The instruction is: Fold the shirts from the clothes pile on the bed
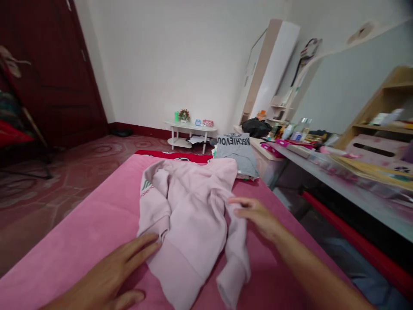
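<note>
The pink top (193, 206) lies low in the frame's middle. My left hand (124, 262) is spread loosely at one cuff (161, 226). My right hand (260, 215) is at a sleeve (237, 241); I can't tell its grip.

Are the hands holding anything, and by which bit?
No clear grip shows. The left hand lies with fingertips at one cuff of the pale pink top; the right hand, half open, is at its other sleeve.

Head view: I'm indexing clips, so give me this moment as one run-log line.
pale pink sweatshirt: spread on pink bedcover | left hand: at one cuff | right hand: at other sleeve, contact unclear
</note>
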`<state>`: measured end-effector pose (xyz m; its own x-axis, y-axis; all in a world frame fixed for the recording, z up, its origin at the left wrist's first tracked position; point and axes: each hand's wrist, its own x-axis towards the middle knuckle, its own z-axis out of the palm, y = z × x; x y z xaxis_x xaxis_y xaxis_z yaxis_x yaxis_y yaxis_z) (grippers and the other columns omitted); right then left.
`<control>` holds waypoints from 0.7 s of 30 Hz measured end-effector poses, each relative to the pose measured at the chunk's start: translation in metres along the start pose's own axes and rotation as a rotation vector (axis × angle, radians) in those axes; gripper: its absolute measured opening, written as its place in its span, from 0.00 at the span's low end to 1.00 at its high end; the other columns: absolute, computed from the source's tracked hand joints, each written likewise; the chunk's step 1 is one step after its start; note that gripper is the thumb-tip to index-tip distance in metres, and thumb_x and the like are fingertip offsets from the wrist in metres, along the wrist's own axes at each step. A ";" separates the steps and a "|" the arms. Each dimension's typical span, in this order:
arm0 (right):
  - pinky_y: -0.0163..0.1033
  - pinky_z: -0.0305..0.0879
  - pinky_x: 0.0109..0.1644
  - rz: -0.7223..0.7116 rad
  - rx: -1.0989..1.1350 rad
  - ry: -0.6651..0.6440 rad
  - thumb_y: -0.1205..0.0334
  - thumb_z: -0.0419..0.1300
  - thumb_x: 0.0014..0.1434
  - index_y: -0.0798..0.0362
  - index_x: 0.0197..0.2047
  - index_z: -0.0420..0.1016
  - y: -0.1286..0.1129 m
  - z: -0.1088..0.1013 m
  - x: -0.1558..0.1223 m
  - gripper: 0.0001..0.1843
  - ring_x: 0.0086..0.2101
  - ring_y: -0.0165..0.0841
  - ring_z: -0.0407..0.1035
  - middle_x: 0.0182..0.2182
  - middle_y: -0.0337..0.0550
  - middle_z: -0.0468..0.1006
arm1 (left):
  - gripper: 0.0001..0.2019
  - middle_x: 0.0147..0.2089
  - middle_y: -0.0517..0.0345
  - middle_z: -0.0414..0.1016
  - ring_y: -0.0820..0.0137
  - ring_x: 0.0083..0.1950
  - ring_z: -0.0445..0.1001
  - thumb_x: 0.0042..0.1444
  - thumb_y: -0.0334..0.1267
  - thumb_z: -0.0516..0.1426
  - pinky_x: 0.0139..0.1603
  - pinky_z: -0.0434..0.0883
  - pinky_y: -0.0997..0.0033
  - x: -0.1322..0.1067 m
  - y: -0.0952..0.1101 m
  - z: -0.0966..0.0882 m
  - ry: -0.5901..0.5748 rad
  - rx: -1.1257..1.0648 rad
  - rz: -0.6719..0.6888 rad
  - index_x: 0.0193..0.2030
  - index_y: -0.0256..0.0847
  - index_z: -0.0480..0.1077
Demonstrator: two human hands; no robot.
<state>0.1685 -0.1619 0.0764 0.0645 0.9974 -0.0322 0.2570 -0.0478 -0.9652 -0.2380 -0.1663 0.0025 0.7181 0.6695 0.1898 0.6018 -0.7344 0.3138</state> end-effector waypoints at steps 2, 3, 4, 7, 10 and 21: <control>0.42 0.69 0.41 -0.002 0.146 0.250 0.59 0.68 0.44 0.50 0.48 0.78 0.000 -0.047 -0.003 0.25 0.37 0.37 0.75 0.44 0.48 0.80 | 0.41 0.71 0.58 0.51 0.54 0.66 0.59 0.52 0.51 0.60 0.64 0.64 0.55 0.003 0.001 -0.007 -0.082 -0.006 -0.007 0.70 0.62 0.45; 0.43 0.68 0.41 -0.007 0.174 0.408 0.59 0.68 0.43 0.47 0.47 0.78 0.006 -0.073 -0.005 0.25 0.36 0.37 0.75 0.45 0.49 0.79 | 0.40 0.71 0.57 0.51 0.54 0.67 0.58 0.53 0.50 0.60 0.64 0.62 0.54 0.006 0.002 -0.010 -0.103 -0.011 -0.009 0.70 0.61 0.46; 0.43 0.67 0.42 -0.016 0.131 0.537 0.59 0.67 0.44 0.46 0.47 0.78 0.014 -0.097 -0.008 0.23 0.36 0.37 0.75 0.46 0.52 0.79 | 0.38 0.71 0.57 0.52 0.54 0.67 0.58 0.54 0.48 0.60 0.65 0.62 0.54 0.009 0.004 -0.012 -0.100 -0.015 -0.009 0.69 0.60 0.48; 0.47 0.61 0.52 -0.067 -0.408 0.684 0.60 0.61 0.49 0.49 0.39 0.82 0.048 -0.142 -0.018 0.13 0.47 0.42 0.71 0.49 0.58 0.75 | 0.30 0.68 0.55 0.57 0.57 0.66 0.58 0.56 0.38 0.57 0.64 0.62 0.56 0.022 0.006 -0.015 -0.031 -0.001 0.034 0.65 0.55 0.56; 0.56 0.56 0.59 -0.244 -0.815 0.570 0.60 0.58 0.48 0.50 0.38 0.81 0.070 -0.123 -0.032 0.15 0.52 0.49 0.66 0.49 0.53 0.75 | 0.27 0.66 0.52 0.60 0.58 0.64 0.61 0.53 0.27 0.54 0.62 0.62 0.55 0.040 0.007 -0.019 0.014 0.065 0.102 0.60 0.50 0.62; 0.47 0.64 0.53 -0.742 -0.865 -0.231 0.78 0.51 0.46 0.43 0.57 0.69 0.013 0.103 -0.060 0.36 0.52 0.41 0.64 0.55 0.44 0.70 | 0.40 0.69 0.49 0.53 0.58 0.67 0.56 0.53 0.30 0.57 0.65 0.60 0.56 0.056 -0.015 -0.017 0.061 0.011 0.128 0.70 0.47 0.43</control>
<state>0.0692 -0.2165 0.0387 -0.5321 0.7778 0.3344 0.7365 0.6201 -0.2704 -0.2128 -0.1154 0.0245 0.7668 0.5754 0.2844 0.5104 -0.8153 0.2733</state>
